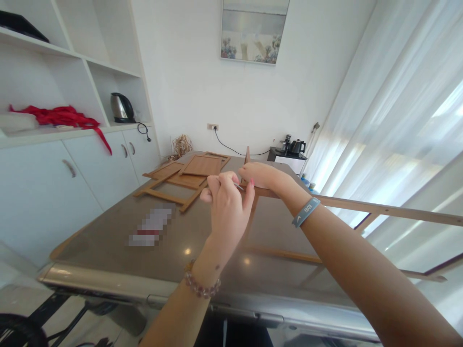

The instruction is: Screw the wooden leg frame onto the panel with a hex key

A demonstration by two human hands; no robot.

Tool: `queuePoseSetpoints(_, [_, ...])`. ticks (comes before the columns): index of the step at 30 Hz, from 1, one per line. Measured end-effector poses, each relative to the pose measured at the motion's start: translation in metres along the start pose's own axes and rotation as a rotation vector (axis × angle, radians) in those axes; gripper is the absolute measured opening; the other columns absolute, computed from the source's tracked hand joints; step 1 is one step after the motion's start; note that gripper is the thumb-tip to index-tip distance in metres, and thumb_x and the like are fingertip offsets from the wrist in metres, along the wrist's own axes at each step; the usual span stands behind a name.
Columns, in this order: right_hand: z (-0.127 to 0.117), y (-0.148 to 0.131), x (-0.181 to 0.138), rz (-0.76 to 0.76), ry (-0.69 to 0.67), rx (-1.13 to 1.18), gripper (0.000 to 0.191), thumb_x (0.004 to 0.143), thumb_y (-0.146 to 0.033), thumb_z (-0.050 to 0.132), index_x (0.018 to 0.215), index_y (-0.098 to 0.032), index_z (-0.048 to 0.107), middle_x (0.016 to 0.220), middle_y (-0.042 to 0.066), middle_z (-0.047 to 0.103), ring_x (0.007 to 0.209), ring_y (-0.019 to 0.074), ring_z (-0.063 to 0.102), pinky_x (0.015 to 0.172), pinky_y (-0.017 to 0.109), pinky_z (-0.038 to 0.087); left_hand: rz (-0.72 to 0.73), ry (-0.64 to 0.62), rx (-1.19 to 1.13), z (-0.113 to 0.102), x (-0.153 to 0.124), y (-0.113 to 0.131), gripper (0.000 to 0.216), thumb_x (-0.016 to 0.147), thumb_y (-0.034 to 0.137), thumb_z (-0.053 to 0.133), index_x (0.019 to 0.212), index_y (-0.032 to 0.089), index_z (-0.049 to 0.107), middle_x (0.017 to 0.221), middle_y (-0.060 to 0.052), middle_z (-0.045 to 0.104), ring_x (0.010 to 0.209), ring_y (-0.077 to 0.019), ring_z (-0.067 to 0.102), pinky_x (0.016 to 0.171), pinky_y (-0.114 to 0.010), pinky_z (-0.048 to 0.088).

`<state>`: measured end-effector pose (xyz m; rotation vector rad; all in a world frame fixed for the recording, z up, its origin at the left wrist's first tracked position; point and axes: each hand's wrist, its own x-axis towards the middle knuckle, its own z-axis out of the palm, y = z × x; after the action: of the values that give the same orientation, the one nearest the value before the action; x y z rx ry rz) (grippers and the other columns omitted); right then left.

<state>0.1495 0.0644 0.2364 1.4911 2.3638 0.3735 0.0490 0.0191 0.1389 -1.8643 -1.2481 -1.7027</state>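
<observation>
My right hand [262, 176] grips the top rail of a long wooden frame [379, 208] that stands on edge over the grey table [108, 241] and runs off to the right. Close beside it, my left hand [226, 202] is pinched shut on a thin metal tool, perhaps a small hex key, whose tip touches the frame near my right hand's fingers. A grey wristband sits on my right wrist and a bead bracelet on my left.
Several flat wooden panels and frame parts [184, 178] lie at the table's far left. A blurred-out paper [152, 226] lies mid-table. White cabinets with a kettle [121, 107] and red cloth [60, 115] stand left; curtains hang right.
</observation>
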Motion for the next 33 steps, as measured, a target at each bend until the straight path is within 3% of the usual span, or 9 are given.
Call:
queuePoseSetpoints(3, [-0.001, -0.001, -0.002, 0.002, 0.001, -0.029, 0.027, 0.09, -0.012, 0.045, 0.107, -0.004, 0.065, 0.106, 0.022, 0.07, 0.095, 0.0284, 0.069, 0.073, 0.033, 0.05, -0.114, 0.039, -0.225, 0.006, -0.008, 0.003, 0.045, 0.081, 0.041, 0.073, 0.096, 0.021, 0.036, 0.094, -0.003, 0.048, 0.087, -0.0195, 0.05, 0.074, -0.035, 0.04])
queuePoseSetpoints(6, [-0.002, -0.002, -0.004, 0.002, -0.003, -0.053, 0.026, 0.089, -0.008, 0.045, 0.107, -0.002, 0.064, 0.108, 0.022, 0.069, 0.097, 0.0293, 0.069, 0.074, 0.034, 0.05, -0.236, 0.161, -0.524, 0.014, -0.016, 0.01, 0.048, 0.079, 0.026, 0.076, 0.103, 0.021, 0.035, 0.096, -0.001, 0.046, 0.08, -0.0128, 0.053, 0.082, -0.035, 0.046])
queuePoseSetpoints(9, [-0.001, -0.001, -0.004, -0.004, 0.002, -0.067, 0.027, 0.089, -0.005, 0.044, 0.107, -0.003, 0.064, 0.109, 0.022, 0.069, 0.099, 0.0287, 0.069, 0.076, 0.034, 0.05, -0.302, 0.264, -0.642, 0.02, -0.02, 0.016, 0.038, 0.082, 0.018, 0.072, 0.1, 0.021, 0.039, 0.093, 0.001, 0.046, 0.08, -0.0108, 0.054, 0.094, -0.038, 0.045])
queuePoseSetpoints(19, [-0.002, -0.001, -0.005, -0.032, 0.015, -0.072, 0.027, 0.089, -0.003, 0.042, 0.105, 0.0, 0.064, 0.107, 0.024, 0.069, 0.102, 0.031, 0.068, 0.08, 0.036, 0.051, -0.446, 0.352, -0.52, 0.028, -0.031, 0.022, 0.04, 0.082, 0.038, 0.073, 0.112, 0.02, 0.056, 0.083, -0.002, 0.063, 0.093, -0.0195, 0.058, 0.092, -0.041, 0.043])
queuePoseSetpoints(23, [-0.002, -0.002, -0.005, -0.034, 0.024, -0.065, 0.029, 0.091, -0.005, 0.04, 0.106, -0.001, 0.064, 0.109, 0.024, 0.068, 0.103, 0.0303, 0.068, 0.082, 0.037, 0.051, -0.431, 0.366, -0.51, 0.031, -0.031, 0.022, 0.046, 0.084, 0.038, 0.072, 0.123, 0.021, 0.057, 0.107, -0.009, 0.07, 0.105, -0.0214, 0.061, 0.095, -0.042, 0.044])
queuePoseSetpoints(27, [-0.003, -0.003, -0.007, -0.031, 0.015, -0.052, 0.027, 0.091, -0.007, 0.04, 0.101, -0.001, 0.065, 0.102, 0.024, 0.069, 0.098, 0.0296, 0.069, 0.079, 0.037, 0.051, -0.322, 0.356, -0.563, 0.037, -0.035, 0.02, 0.048, 0.091, 0.033, 0.064, 0.136, 0.026, 0.05, 0.138, -0.011, 0.059, 0.126, -0.0228, 0.054, 0.103, -0.044, 0.042])
queuePoseSetpoints(33, [-0.002, -0.002, -0.007, -0.041, 0.023, 0.0, 0.022, 0.089, -0.014, 0.047, 0.095, -0.005, 0.067, 0.103, 0.022, 0.07, 0.091, 0.0275, 0.069, 0.077, 0.035, 0.051, -0.402, 0.287, -0.519, 0.034, -0.035, 0.029, 0.051, 0.095, 0.032, 0.057, 0.143, 0.025, 0.044, 0.129, -0.01, 0.066, 0.12, -0.0226, 0.053, 0.105, -0.052, 0.042])
